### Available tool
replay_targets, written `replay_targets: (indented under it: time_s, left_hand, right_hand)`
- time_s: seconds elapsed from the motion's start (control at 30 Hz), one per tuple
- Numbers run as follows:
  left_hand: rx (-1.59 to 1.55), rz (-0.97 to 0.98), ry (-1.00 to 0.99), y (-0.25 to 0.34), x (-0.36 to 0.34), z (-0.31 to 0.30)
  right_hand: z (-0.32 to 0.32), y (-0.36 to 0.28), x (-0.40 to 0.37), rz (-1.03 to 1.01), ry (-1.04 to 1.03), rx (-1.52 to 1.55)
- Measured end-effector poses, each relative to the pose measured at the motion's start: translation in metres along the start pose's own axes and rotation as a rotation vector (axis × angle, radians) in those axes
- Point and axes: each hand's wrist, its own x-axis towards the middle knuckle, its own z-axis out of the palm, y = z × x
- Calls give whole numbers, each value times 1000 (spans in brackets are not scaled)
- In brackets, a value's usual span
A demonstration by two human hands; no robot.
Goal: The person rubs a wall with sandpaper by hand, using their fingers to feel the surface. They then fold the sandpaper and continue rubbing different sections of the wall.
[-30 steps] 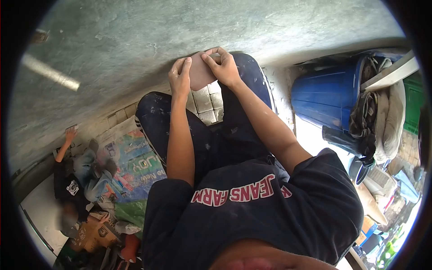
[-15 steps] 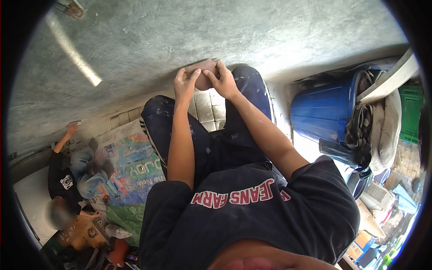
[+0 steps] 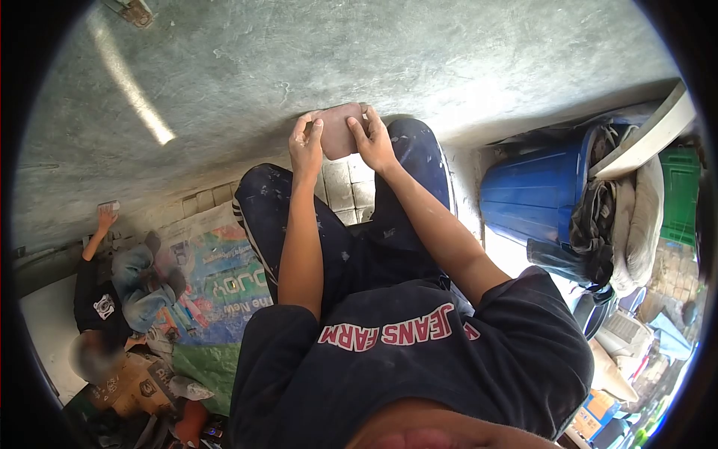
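A brownish-pink piece of sandpaper [image 3: 338, 135] is held up between my two hands, close to the grey wall [image 3: 299, 52]. My left hand [image 3: 306, 148] pinches its left edge, thumb on the near face and fingers behind. At the right edge, my right hand [image 3: 374, 144] grips it the same way. Whitish dust marks my fingers. The sheet looks fairly flat, with rounded lower corners, above the gap between my bent knees.
To the left, a co-worker [image 3: 101, 305] sits by the wall, one hand [image 3: 108, 218] raised against it with a small block. A printed banner [image 3: 221, 262] covers the floor there. At right stand a blue bin [image 3: 531, 191], draped cloths [image 3: 639, 232] and a green crate [image 3: 679, 194].
My thumbs have moved apart from the middle toward the sandpaper's edges, so more of its face shows. The co-worker's raised hand has shifted slightly on the wall.
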Motion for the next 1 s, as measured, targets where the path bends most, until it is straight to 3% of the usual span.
replay_targets:
  time_s: [0.17,0.23,0.37,0.47,0.57,0.67,0.73,0.87,0.93,1.0]
  left_hand:
    - [122,11,6,9,-4,5]
    - [40,116,70,3,-2,9]
    - [139,16,28,-3,-1,8]
    - [14,79,87,-3,-3,15]
    - [0,15,9,-6,-3,13]
    - [-109,-152,-43,-6,-1,1]
    - [-380,-385,-322,7,-5,-9]
    - [-595,-270,-370,25,-17,-1]
    - [-546,-288,-294,24,-18,-2]
    - [-209,-199,-197,23,-18,-4]
  right_hand:
    - [4,5,1,-28,48,93]
    - [5,5,1,-60,65,123]
    - [1,-6,-4,-130,72,7]
    - [1,-11,-8,-240,183,-96]
    - [-2,-27,-13,-381,313,-100]
    - [-11,-52,-21,-451,170,-349]
    - [-10,-52,-22,-758,177,-430]
    - [-7,-55,-25,-737,25,-473]
    - [-7,-58,-25,-760,-14,-470]
    - [-8,-62,-27,-702,-49,-420]
